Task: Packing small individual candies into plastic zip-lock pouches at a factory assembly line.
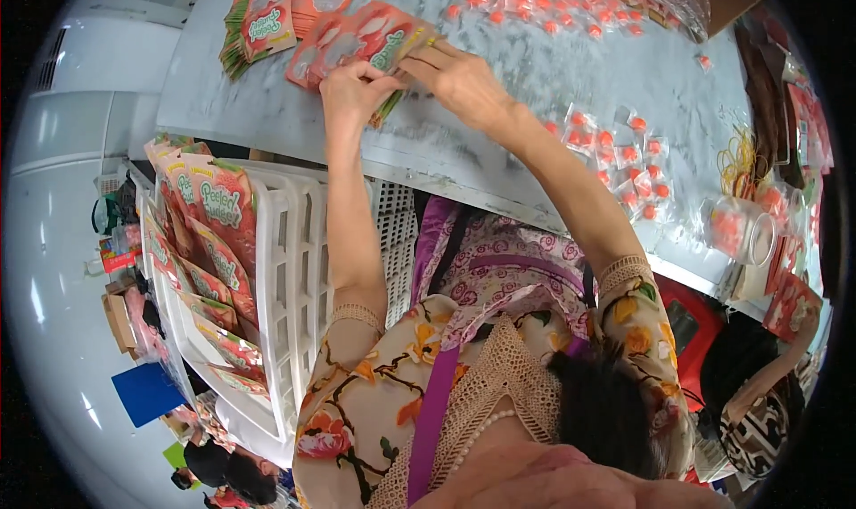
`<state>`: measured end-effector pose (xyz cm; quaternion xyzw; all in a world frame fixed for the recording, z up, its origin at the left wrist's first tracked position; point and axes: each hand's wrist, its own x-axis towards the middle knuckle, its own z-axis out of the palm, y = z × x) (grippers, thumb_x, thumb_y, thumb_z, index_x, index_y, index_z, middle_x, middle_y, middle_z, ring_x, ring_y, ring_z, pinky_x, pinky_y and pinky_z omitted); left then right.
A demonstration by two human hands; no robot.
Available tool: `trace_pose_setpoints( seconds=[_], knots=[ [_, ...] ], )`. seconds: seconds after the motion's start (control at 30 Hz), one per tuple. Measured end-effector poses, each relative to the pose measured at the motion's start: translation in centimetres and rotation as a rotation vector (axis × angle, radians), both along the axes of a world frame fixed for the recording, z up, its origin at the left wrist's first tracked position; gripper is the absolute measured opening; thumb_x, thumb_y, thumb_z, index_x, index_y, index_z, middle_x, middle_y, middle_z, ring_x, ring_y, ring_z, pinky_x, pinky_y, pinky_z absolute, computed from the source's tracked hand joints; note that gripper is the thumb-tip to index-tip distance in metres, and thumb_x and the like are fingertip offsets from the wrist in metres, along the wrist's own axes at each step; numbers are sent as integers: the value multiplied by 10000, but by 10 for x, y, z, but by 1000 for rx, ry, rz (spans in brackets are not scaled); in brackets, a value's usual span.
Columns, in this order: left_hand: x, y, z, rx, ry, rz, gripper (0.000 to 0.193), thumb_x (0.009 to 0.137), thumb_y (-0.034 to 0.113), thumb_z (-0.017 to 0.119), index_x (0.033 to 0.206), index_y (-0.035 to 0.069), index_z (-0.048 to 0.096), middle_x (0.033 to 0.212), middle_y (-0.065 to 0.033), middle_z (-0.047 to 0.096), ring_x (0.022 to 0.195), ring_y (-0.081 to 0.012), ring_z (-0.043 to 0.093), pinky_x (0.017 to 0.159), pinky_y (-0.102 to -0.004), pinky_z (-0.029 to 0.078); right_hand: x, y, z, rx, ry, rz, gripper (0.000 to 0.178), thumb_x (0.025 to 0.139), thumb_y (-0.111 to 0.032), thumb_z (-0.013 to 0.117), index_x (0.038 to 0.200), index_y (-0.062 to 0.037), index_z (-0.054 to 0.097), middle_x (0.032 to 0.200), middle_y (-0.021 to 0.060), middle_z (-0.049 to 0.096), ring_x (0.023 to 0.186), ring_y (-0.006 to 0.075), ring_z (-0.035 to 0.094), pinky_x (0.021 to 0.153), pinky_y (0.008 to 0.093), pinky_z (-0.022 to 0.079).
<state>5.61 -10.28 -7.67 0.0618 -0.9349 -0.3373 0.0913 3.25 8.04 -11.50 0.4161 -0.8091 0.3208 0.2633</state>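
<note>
On the metal table [428,143], both my hands are at a red-and-pink candy pouch [343,50] with a clear window, which lies on other pouches. My left hand [352,94] is closed, thumb and fingers pinching at the pouch's near edge. My right hand [459,81] has its fingers bent over the pouch's right end, gripping it there; its fingertips are partly hidden. Green-striped edges of pouches show under my hands. Just left and behind lies a stack of similar pouches [270,19].
Small clear-wrapped red candies [544,1] are spread at the back, with another group [624,157] at the right. A clear jar [740,228] and yellow rubber bands [738,161] lie further right. A white crate [276,277] of pouches stands left. Another person's arm [767,375] shows at right.
</note>
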Motion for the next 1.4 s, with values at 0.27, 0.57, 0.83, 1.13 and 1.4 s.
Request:
trace_pose_setpoints(
  seconds=[0.27,0.57,0.83,1.13,1.4],
  knots=[
    [-2,-4,-8,173,-3,-80,129,765,116,735,806,30,647,665,-87,650,583,-130,591,550,-296,464,-6,4,-16,190,66,-174,231,703,-66,611,931,-79,572,983,36,604,942,221,620,680,318,554],
    [-31,-7,10,-115,263,-258,106,799,-1,625,869,61,673,761,-29,604,733,-127,596,668,-257,457,48,34,12,188,245,-139,206,739,-153,577,925,-76,619,880,70,594,845,213,637,702,322,513],
    [-10,22,28,271,202,-346,238,800,-64,599,947,64,736,875,-53,576,793,-135,585,728,-231,454,114,125,-21,122,-174,-517,577,758,-424,670,1280,-203,560,1426,83,435,1255,305,444,1024,454,374],
    [5,70,47,26,344,-275,254,805,-36,610,975,95,747,894,-60,603,756,-141,593,666,-245,465,102,127,-67,204,-293,-699,280,788,-388,683,968,-178,641,1094,4,574,1015,230,535,812,415,467],
    [11,114,45,-68,260,-315,270,795,33,586,984,131,751,892,-112,618,731,-219,614,662,-313,482,97,135,-64,-19,-217,-657,101,799,-182,710,864,-136,648,848,24,610,742,217,587,560,299,499]
  ],
)
